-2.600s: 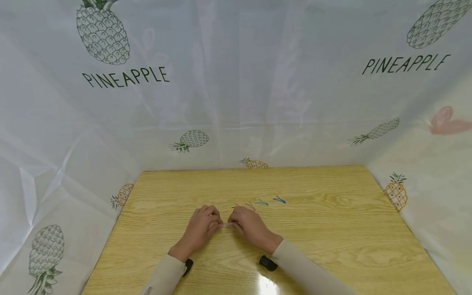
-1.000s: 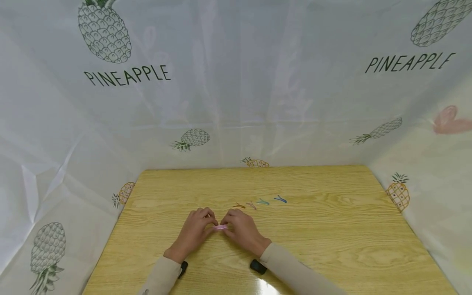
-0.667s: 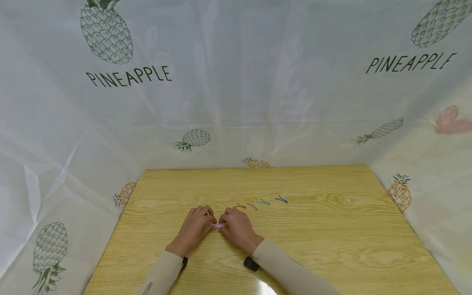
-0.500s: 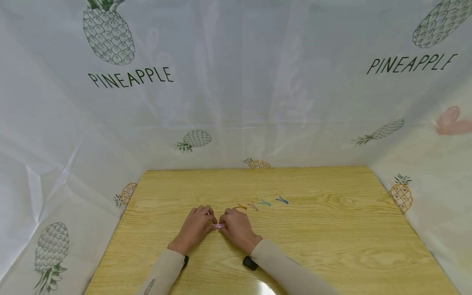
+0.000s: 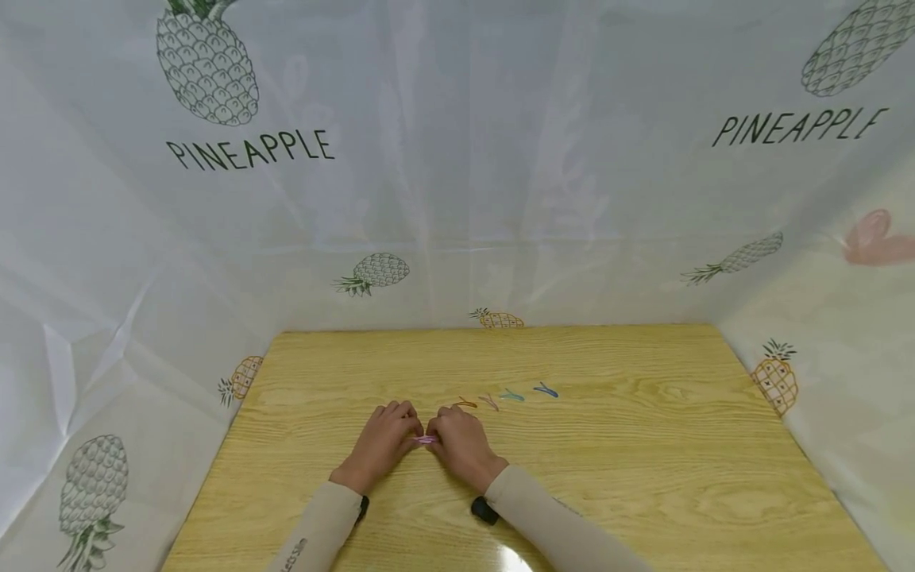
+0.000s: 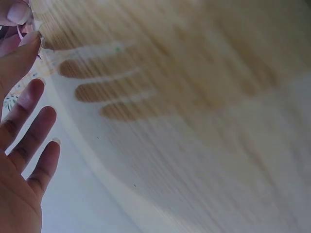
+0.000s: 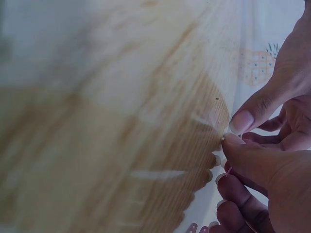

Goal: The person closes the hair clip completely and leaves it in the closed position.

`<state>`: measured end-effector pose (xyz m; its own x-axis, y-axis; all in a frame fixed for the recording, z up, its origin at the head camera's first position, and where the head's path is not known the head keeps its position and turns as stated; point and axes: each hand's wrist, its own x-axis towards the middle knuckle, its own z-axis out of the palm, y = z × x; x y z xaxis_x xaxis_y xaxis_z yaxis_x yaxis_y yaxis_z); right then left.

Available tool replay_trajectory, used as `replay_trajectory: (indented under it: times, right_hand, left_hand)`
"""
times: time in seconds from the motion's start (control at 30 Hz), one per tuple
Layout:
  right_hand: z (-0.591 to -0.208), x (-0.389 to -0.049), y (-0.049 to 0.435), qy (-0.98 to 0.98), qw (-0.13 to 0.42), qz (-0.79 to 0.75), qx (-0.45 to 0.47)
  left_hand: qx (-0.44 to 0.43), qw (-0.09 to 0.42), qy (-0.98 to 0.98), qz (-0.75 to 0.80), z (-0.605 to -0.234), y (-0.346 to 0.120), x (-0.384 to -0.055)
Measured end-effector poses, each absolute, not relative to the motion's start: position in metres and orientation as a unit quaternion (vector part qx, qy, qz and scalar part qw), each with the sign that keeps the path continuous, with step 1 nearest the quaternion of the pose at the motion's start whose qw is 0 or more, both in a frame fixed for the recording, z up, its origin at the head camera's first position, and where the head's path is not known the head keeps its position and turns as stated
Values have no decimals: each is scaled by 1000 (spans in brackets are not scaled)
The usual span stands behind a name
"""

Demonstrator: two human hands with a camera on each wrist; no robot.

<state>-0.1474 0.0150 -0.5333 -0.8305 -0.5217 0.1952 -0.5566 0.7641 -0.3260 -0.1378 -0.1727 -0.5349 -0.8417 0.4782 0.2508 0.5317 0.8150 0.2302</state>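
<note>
A small pink snap hair clip (image 5: 425,439) is stretched between both hands at the middle of the table. My left hand (image 5: 384,445) pinches one end of it between thumb and finger. From the other side my right hand (image 5: 461,445) pinches the opposite end, and the two hands' fingertips nearly meet. The left wrist view shows the left thumb (image 6: 22,60) at the clip, the other fingers spread loosely. In the right wrist view, a thin pink strip of the clip (image 7: 228,171) shows between the fingertips; the rest is covered.
Beyond the right hand, a row of hair clips lies with arms apart: orange (image 5: 466,403), reddish pink (image 5: 489,403), teal (image 5: 511,396) and blue (image 5: 546,390). The wooden table (image 5: 643,477) is bordered by a white pineapple-print sheet (image 5: 457,159) at the back and sides.
Over the earlier frames both hands shifted left and came closer together, with more of the pink clip showing between them. In the last half second they have barely moved.
</note>
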Motion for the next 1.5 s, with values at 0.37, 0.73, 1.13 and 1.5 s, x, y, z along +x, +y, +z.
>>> replay_trajectory:
  times: [0.37,0.73,1.13,1.5]
  right_hand:
    - [-535,-147,21,-934,57,199,293]
    - [-530,-151,48,-924,89,258,267]
    - [-533,-162,76,-933,134,259,212]
    - [-537,-168,85,-941,115,241,205]
  left_hand:
    - [-273,98,-943,-162,-536,-170,-138]
    - [-212,80,-954,-195,-531,-153,-141]
    - [-167,101,-961,-194,-526,-127,-149]
    - [-158,73,-969,-174,-526,-113,-158]
